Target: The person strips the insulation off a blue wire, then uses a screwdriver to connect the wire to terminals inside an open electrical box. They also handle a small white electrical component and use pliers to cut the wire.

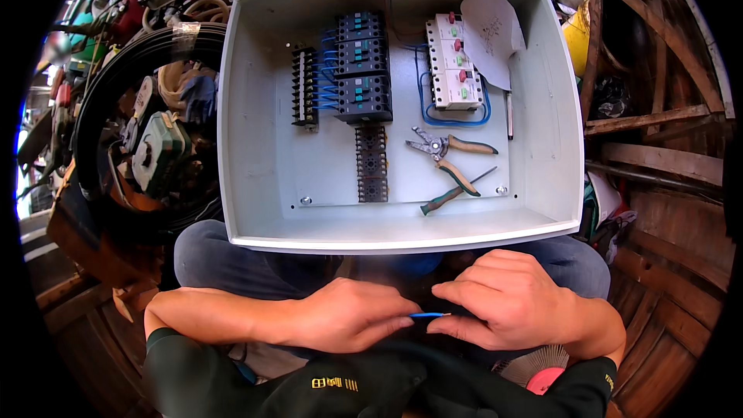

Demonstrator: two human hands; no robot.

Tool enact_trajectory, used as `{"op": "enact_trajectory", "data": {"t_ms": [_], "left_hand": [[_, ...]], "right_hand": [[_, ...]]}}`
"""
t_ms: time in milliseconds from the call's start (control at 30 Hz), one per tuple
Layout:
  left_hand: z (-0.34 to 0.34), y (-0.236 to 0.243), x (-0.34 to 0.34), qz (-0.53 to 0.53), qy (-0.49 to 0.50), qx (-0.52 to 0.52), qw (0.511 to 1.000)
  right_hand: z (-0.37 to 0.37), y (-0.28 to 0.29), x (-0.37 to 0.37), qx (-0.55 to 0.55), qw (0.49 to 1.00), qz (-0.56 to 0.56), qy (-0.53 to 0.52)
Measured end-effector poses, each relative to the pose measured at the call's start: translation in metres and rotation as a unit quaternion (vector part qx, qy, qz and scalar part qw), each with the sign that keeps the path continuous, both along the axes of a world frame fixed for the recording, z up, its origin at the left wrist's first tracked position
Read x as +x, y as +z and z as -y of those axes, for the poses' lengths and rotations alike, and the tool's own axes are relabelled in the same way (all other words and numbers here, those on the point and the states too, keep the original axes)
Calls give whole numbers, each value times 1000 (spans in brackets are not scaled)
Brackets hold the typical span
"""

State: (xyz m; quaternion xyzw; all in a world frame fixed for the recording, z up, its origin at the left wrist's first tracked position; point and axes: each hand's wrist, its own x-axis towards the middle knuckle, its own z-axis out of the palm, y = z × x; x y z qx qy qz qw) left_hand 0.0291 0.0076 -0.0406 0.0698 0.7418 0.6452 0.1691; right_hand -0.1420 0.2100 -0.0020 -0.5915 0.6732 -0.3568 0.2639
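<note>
Over my lap, my left hand (352, 313) pinches a short blue wire (424, 315) between thumb and fingertips. The wire's bare copper end points toward my right hand (511, 298), whose thumb and forefinger are spread apart around that tip, apparently without gripping it. Just beyond my hands lies a grey metal enclosure (402, 246). Inside are wire strippers (443, 147) with their handles spread and a screwdriver (445, 200) partly under one handle. Farther in are black contactors (364, 70), blue-wired to a terminal block (303, 89), relay sockets (371, 162) and white motor breakers (455, 70).
A paper sheet (491, 31) with handwriting leans inside the enclosure's right wall, above a pen (509, 114). Left of the enclosure, coiled black hose (89, 124) surrounds a green-and-white case (161, 151). Wooden framing (654, 116) stands at right. A fan (542, 371) lies by my right elbow.
</note>
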Motion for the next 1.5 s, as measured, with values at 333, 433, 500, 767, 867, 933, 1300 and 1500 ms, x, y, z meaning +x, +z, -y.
{"op": "enact_trajectory", "data": {"t_ms": [333, 433, 500, 767, 867, 933, 1300, 1500], "left_hand": [[1, -3, 4, -21, -7, -17, 1000], [2, -3, 5, -19, -12, -21, 1000], [2, -5, 4, -23, -11, -24, 999], [0, -6, 4, -20, -15, -31, 999], [0, -4, 4, -8, -17, -36, 999], [0, -3, 4, 1, -17, -37, 999], [2, -1, 2, -17, -13, -46, 999], [2, -2, 1, -32, 2, -39, 999]], "right_hand": [[4, 5, -6, -29, 1000, 1, -2], [4, 4, -5, -38, 999, 10, -6], [4, 4, -5, -41, 999, 15, -10], [0, 7, -6, -26, 1000, 14, -7], [2, 5, -5, -46, 999, 17, -15], [1, 5, -5, -42, 999, 15, -14], [0, 5, -5, -21, 1000, 1, -6], [3, 4, -5, -34, 999, 1, -8]]}}
